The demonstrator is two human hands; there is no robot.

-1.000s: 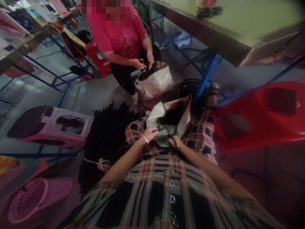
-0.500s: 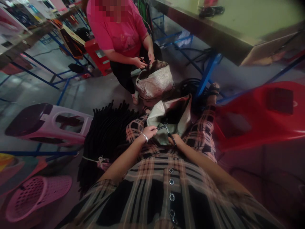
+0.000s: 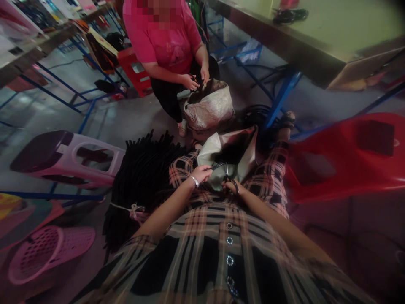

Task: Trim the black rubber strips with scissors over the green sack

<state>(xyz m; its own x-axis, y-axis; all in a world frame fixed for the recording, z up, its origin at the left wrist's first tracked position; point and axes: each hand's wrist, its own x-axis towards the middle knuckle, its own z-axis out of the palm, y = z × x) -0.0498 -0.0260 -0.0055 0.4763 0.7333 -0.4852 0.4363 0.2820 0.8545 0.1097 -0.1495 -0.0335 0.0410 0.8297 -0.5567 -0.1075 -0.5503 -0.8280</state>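
Between my knees stands an open pale sack (image 3: 209, 151), its inside dark. My left hand (image 3: 201, 173) is closed on a thin black strip (image 3: 217, 165) that points over the sack's mouth. In my right hand (image 3: 230, 185) are scissors (image 3: 226, 169) with black handles; their metal blades point up and away from me, just right of the strip's end. Whether the blades touch the strip I cannot tell. Against my left leg lies a big bundle of long black strips (image 3: 144, 169), tied with a pale cord (image 3: 122, 207).
A person in a pink shirt (image 3: 167, 46) sits opposite, hands over a second sack (image 3: 210, 107). A pink-and-dark stool (image 3: 68, 156) and a pink basket (image 3: 68, 249) are at left. A red stool (image 3: 341, 160) is at right, below a table (image 3: 329, 33).
The scissors blades have swung more upright, and the strip in my left hand now tilts up a little. The whole view has shifted slightly.
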